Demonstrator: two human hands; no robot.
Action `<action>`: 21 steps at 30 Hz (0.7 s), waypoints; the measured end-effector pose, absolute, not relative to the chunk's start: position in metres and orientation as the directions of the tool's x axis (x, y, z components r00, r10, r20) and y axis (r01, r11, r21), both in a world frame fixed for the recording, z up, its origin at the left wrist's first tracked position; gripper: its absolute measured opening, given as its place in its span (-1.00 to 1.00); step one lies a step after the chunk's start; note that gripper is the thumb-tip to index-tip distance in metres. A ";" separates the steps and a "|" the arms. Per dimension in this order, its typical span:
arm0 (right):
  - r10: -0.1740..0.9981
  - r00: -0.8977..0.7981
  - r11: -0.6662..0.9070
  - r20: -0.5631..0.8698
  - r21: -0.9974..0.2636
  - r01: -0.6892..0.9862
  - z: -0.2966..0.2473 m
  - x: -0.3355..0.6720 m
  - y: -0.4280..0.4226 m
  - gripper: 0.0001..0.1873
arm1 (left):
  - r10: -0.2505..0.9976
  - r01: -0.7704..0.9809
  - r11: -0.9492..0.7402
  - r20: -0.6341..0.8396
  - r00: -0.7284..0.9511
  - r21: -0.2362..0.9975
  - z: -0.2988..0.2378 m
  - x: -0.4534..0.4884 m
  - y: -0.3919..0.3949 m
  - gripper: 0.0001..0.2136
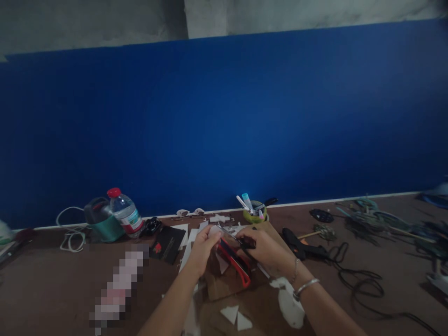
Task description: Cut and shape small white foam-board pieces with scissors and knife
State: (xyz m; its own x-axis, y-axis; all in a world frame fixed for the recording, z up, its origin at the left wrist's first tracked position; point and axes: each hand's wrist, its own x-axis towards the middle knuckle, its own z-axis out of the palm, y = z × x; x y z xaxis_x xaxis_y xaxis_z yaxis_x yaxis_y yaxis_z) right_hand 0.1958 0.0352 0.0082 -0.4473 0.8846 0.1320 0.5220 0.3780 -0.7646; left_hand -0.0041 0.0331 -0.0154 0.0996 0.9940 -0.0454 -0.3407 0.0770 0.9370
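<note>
Pinched in my left hand (203, 247) is a small white piece (214, 230), which looks like paper or thin card. My right hand (262, 249) is closed around the dark handles of a pair of scissors (234, 237), whose blades point left toward the white piece. Whether the blades touch it I cannot tell. Below and between the hands, a red utility knife (241, 268) lies on a sheet of cardboard (220, 287). Two white cut scraps (236, 318) are nearer to me, and a larger white piece (290, 305) lies under my right wrist.
Along the blue wall stand a red-capped water bottle (126, 215) and a green pen cup (254, 215). A black booklet (168, 245) lies to the left. On the right are a black glue gun (304, 247), its looping cord (367, 289) and dark green artificial stems (385, 226).
</note>
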 end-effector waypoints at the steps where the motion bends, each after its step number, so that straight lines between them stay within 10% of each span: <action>1: 0.883 -0.450 0.376 0.131 -0.771 0.514 0.009 0.196 0.035 -0.75 | 0.994 -0.344 0.079 -0.047 0.098 0.936 -0.016 -0.004 0.033 -0.79; 21: 0.865 -0.487 0.389 0.119 -0.773 0.502 0.014 0.199 0.035 -0.75 | 0.989 -0.353 0.086 -0.038 0.141 0.932 -0.016 -0.005 0.032 -0.77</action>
State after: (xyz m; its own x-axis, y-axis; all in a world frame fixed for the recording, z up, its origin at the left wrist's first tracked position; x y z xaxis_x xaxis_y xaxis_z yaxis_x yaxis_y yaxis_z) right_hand 0.1994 0.0349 0.0136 -0.4869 0.8653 0.1192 0.5015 0.3887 -0.7729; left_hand -0.0046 0.0316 -0.0160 0.1407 0.9893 -0.0383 -0.3531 0.0863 0.9316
